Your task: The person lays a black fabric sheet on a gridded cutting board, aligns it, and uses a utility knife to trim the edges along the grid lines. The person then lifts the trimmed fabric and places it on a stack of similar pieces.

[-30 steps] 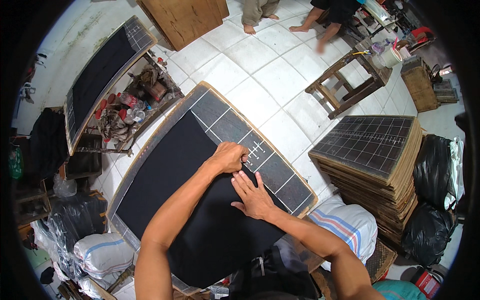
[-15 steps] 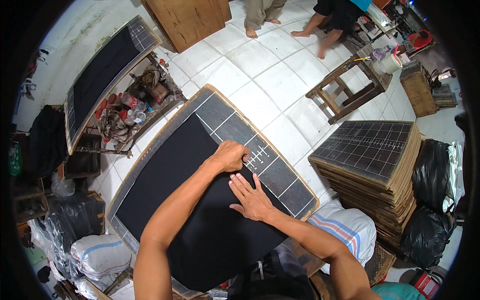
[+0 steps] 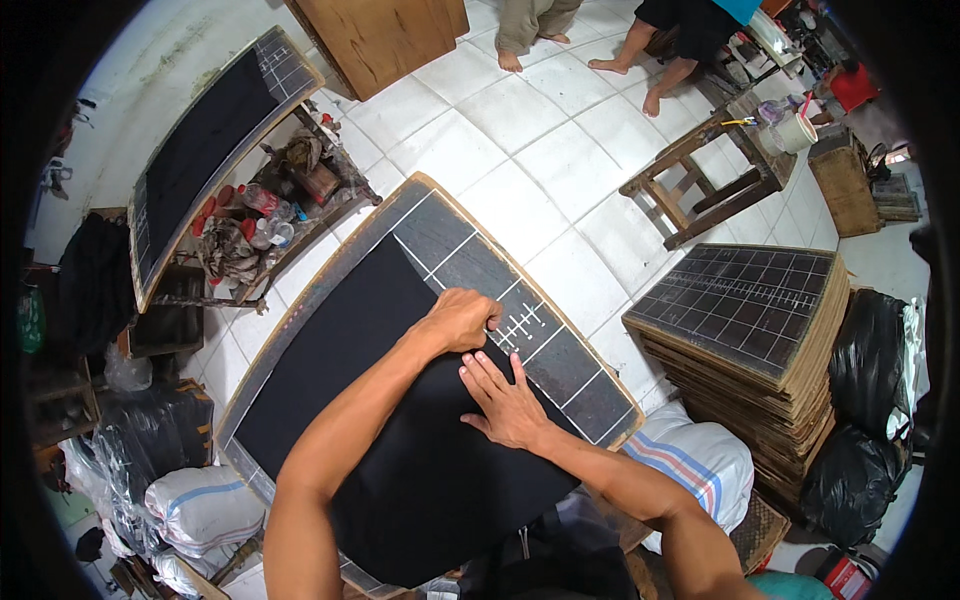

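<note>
A black cloth (image 3: 330,340) lies spread over a dark board (image 3: 568,372) marked with white grid lines and short cross ticks. My left hand (image 3: 460,318) is closed at the cloth's right-hand edge, beside the ticks, with its fingers curled and gripping the fabric there. Just below it my right hand (image 3: 508,408) rests flat on the cloth, fingers stretched out and pointing up to the left. The strip of board along the upper right side shows bare. Toward me the cloth hangs near the board's lower edge.
A stack of gridded boards (image 3: 735,310) stands at the right, by black plastic bags (image 3: 870,350). Another board with black cloth (image 3: 205,140) rests on a cluttered rack at the left. Further off are a wooden stool (image 3: 705,180) and two people's bare feet (image 3: 652,102). White sacks (image 3: 205,505) flank the board.
The whole view has shifted slightly. Both hands keep nearly the same place and pose on the cloth.
</note>
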A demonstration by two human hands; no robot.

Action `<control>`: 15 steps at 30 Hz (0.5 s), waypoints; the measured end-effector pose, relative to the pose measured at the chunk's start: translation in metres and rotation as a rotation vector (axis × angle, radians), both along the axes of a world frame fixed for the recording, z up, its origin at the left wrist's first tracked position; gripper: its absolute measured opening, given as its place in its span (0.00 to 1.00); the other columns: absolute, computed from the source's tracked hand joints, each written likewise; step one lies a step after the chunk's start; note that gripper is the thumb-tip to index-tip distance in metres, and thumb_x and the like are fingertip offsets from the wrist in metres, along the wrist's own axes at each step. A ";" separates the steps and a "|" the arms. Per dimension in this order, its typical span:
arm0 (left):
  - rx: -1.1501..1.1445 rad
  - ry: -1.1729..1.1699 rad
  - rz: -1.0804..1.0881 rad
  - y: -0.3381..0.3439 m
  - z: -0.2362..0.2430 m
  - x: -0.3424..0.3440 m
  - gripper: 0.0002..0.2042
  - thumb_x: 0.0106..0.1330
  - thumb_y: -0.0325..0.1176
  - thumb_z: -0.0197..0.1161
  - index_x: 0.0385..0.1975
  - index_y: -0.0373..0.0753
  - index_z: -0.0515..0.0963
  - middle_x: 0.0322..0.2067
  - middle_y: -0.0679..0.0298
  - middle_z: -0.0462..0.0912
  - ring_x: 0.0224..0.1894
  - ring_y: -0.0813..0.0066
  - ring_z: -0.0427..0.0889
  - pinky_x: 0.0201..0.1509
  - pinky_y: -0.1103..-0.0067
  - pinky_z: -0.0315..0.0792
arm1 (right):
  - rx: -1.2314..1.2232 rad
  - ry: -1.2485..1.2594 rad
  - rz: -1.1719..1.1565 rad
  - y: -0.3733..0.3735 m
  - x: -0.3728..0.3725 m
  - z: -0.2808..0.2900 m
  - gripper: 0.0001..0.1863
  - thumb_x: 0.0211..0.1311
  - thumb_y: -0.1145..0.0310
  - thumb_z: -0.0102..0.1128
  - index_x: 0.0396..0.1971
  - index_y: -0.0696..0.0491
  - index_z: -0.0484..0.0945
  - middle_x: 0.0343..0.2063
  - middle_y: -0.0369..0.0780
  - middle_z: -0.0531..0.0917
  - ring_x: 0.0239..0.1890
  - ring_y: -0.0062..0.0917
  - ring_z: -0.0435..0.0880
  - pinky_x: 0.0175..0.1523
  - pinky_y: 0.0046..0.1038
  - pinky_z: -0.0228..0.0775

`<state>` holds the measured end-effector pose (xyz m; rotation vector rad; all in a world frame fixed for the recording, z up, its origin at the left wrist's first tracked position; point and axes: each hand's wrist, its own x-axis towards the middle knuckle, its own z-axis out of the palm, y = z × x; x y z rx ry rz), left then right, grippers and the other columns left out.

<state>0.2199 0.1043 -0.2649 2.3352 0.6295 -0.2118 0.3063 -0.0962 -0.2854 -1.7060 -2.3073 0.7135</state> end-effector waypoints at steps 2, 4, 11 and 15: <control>-0.008 0.004 0.003 0.004 0.001 -0.001 0.09 0.44 0.24 0.63 0.28 0.37 0.82 0.22 0.55 0.84 0.32 0.51 0.84 0.36 0.63 0.74 | 0.004 -0.009 0.022 0.005 0.008 -0.001 0.41 0.66 0.45 0.56 0.71 0.55 0.58 0.74 0.42 0.55 0.77 0.33 0.48 0.74 0.61 0.37; -0.012 0.023 -0.001 0.008 0.003 -0.003 0.10 0.44 0.23 0.62 0.28 0.37 0.83 0.22 0.55 0.84 0.31 0.51 0.84 0.36 0.62 0.74 | -0.012 -0.019 0.015 0.008 0.016 0.000 0.41 0.66 0.45 0.56 0.71 0.55 0.58 0.74 0.41 0.55 0.77 0.33 0.48 0.74 0.61 0.37; -0.008 0.004 -0.014 0.012 0.003 0.002 0.11 0.44 0.22 0.61 0.29 0.36 0.83 0.22 0.55 0.83 0.31 0.51 0.84 0.37 0.62 0.74 | -0.014 -0.011 -0.053 0.007 -0.002 0.007 0.41 0.66 0.45 0.57 0.69 0.57 0.61 0.73 0.44 0.55 0.77 0.34 0.49 0.73 0.60 0.42; 0.017 -0.022 -0.004 0.011 0.002 -0.001 0.11 0.43 0.23 0.62 0.29 0.36 0.82 0.22 0.56 0.83 0.31 0.51 0.84 0.37 0.62 0.73 | 0.056 0.032 0.054 0.017 -0.008 0.001 0.40 0.66 0.44 0.56 0.69 0.56 0.62 0.73 0.42 0.56 0.77 0.32 0.48 0.73 0.58 0.42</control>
